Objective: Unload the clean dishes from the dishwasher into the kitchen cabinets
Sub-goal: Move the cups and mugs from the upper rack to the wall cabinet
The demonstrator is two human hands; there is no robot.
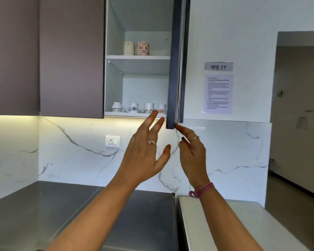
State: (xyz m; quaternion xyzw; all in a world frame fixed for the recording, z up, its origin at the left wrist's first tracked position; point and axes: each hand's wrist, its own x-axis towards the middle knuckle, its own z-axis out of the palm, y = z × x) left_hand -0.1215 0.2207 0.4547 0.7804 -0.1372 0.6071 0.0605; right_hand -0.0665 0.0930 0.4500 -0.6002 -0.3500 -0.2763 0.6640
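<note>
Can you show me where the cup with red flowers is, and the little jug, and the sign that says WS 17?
cup with red flowers (143,48), head view, on the middle of its side.
little jug (117,107), head view, on its white body.
WS 17 sign (218,67), head view, on the lettering.

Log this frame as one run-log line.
phase: cabinet door open | right hand fingertips at door's bottom corner | left hand empty, near lower shelf | mugs: four lower, two upper shelf
</note>
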